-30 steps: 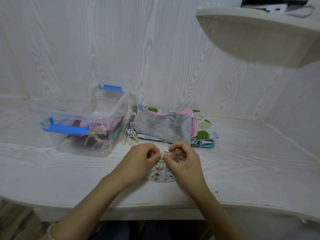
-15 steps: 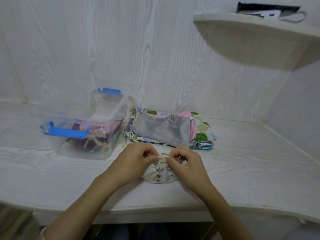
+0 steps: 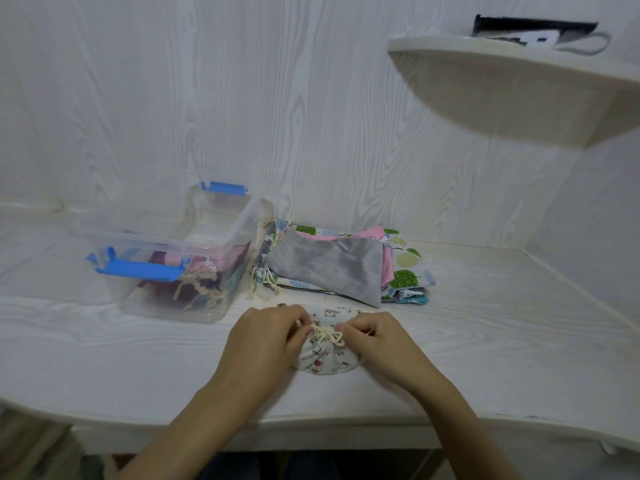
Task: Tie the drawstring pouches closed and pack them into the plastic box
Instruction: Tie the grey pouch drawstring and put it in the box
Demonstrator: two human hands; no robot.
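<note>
A small white patterned pouch (image 3: 323,358) lies gathered on the table in front of me. Its cream drawstring (image 3: 327,335) is knotted into a bow on top. My left hand (image 3: 266,337) pinches the cord's left end and my right hand (image 3: 377,341) pinches its right end, one on each side of the pouch. A clear plastic box (image 3: 221,237) with blue latches stands to the left, holding several tied pouches. Behind the pouch lies a stack of flat pouches, a grey one (image 3: 329,266) on top.
A white corner shelf (image 3: 519,84) juts out overhead at the right, with a dark item on it. The wall runs close behind the box and the stack. The table's front edge curves just under my forearms.
The cord between my hands has become a tied bow on top of the pouch. My hands have drawn slightly apart, and the pouch's upper edge now shows behind them.
</note>
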